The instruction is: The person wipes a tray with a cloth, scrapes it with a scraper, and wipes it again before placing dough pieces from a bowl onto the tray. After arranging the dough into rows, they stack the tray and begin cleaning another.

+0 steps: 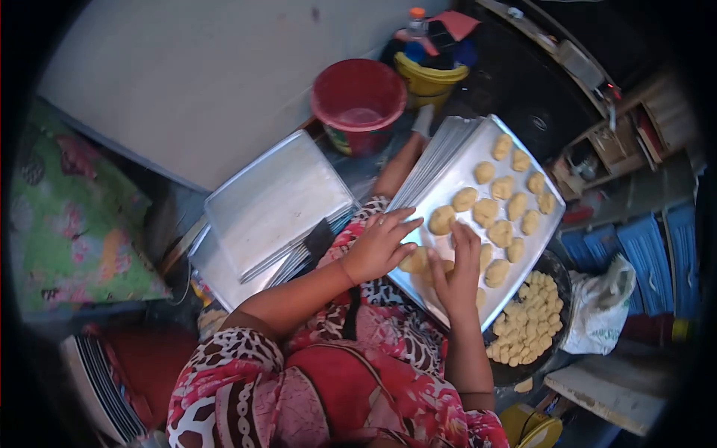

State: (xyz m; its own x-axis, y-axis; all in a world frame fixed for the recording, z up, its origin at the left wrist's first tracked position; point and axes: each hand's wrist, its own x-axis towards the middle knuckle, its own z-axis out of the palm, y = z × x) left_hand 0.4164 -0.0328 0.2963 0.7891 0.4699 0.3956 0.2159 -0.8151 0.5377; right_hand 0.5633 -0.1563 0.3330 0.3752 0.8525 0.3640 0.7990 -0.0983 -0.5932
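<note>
A metal baking tray (523, 160) rests tilted across my lap, holding several pale round dough pieces (499, 233). My left hand (382, 245) lies with fingers spread over the tray's near left edge, touching a dough piece there. My right hand (457, 270) rests flat on the tray beside it, fingers stretched over the dough pieces at the near end. Neither hand visibly grips anything.
A dark bowl (556, 269) full of small dough pieces sits right of the tray. A stack of bare metal trays (272, 205) lies to the left. A red bucket (358, 101) and a yellow bucket (427, 78) stand beyond. A white plastic bag (597, 306) lies right.
</note>
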